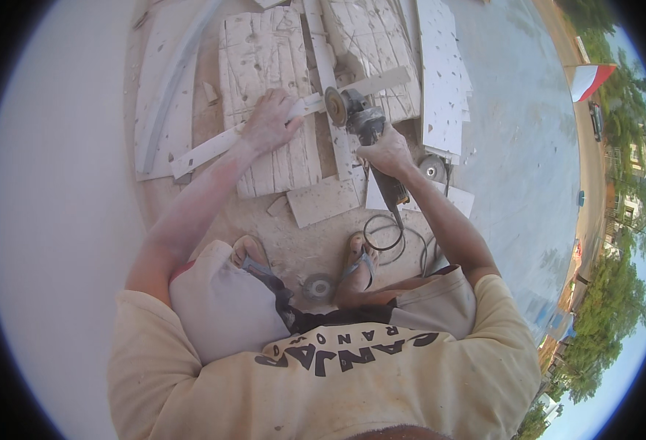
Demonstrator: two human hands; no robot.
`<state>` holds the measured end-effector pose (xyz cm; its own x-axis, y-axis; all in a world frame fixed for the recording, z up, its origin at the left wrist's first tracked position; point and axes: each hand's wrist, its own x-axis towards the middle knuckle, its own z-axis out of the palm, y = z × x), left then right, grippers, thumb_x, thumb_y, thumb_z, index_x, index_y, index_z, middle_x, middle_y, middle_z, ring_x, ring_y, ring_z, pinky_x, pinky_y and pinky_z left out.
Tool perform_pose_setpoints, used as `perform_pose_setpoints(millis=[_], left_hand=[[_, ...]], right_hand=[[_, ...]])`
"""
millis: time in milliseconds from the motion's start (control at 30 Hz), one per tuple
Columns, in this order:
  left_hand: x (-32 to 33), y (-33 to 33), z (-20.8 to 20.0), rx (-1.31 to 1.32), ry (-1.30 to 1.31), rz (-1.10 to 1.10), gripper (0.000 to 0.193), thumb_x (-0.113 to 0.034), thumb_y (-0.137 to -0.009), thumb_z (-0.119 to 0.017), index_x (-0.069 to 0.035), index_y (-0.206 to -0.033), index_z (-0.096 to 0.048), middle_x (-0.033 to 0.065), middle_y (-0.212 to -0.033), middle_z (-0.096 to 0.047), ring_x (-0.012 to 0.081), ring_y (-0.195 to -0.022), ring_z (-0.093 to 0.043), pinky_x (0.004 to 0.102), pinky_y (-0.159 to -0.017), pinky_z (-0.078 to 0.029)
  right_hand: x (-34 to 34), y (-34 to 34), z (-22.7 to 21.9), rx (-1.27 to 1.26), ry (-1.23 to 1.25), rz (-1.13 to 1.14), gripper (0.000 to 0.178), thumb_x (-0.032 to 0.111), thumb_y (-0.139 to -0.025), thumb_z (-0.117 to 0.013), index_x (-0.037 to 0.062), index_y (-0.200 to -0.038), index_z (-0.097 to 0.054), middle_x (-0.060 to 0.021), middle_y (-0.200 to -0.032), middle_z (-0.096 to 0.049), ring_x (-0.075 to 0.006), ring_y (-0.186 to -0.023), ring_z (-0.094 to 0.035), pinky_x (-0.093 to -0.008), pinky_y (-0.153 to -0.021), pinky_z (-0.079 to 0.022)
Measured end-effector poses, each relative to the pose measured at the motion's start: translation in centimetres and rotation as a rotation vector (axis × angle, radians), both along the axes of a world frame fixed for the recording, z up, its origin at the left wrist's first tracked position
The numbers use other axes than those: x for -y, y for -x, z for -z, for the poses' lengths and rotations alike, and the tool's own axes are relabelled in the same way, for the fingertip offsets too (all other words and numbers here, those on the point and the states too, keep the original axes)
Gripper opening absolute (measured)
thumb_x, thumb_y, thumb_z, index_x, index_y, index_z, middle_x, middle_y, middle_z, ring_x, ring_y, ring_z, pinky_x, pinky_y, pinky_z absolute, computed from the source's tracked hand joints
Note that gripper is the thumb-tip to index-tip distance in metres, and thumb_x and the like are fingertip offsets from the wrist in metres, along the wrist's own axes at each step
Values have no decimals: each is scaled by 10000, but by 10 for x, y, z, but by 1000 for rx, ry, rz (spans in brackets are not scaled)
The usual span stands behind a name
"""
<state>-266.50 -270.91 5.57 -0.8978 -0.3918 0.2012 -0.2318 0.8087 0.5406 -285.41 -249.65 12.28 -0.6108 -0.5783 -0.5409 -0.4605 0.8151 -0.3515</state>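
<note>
My right hand (389, 152) is wrapped round the body of an angle grinder (367, 121), whose cord runs down toward my feet. The grinder's disc (335, 107) stands on edge at a long, narrow white tile strip (213, 149); whether it touches the strip I cannot tell. My left hand (270, 121) is closed on that strip, left of the disc, pressing it over a scored, dusty white block (264, 51). The strip slants from lower left to upper right across this block and a second scored block (370, 37). Part of the strip is hidden behind the grinder.
Speckled white tiles (440, 81) are stacked at the right, and more pieces (158, 95) lie at the left. A spare disc (433, 168) rests beside my right forearm, another (318, 287) between my feet. The looped black cord (384, 233) lies near my right foot. A tile offcut (324, 202) lies ahead.
</note>
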Motion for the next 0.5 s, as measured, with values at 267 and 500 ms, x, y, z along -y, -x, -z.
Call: perform_pose_setpoints(millis=[267, 500], left_hand=[[1, 0, -1, -9, 10, 11, 373, -240, -855, -660, 10, -1126, -605, 175, -1162, -541, 352, -1156, -490, 462, -1025, -405], [0, 0, -1, 3, 40, 4, 389, -249, -853, -661, 15, -1131, -594, 185, -1154, -533, 362, -1143, -489, 467, -1018, -406]], right_hand=[[-4, -2, 4, 11, 24, -12, 834, 340, -656, -726, -103, -1318, -478, -288, -1165, -662, -387, -1134, -639, -413, -991, -494], [8, 0, -2, 5, 96, 3, 756, 332, -644, -748, -123, -1217, -555, -294, -1107, -676, -398, -1079, -661, -417, -960, -512]])
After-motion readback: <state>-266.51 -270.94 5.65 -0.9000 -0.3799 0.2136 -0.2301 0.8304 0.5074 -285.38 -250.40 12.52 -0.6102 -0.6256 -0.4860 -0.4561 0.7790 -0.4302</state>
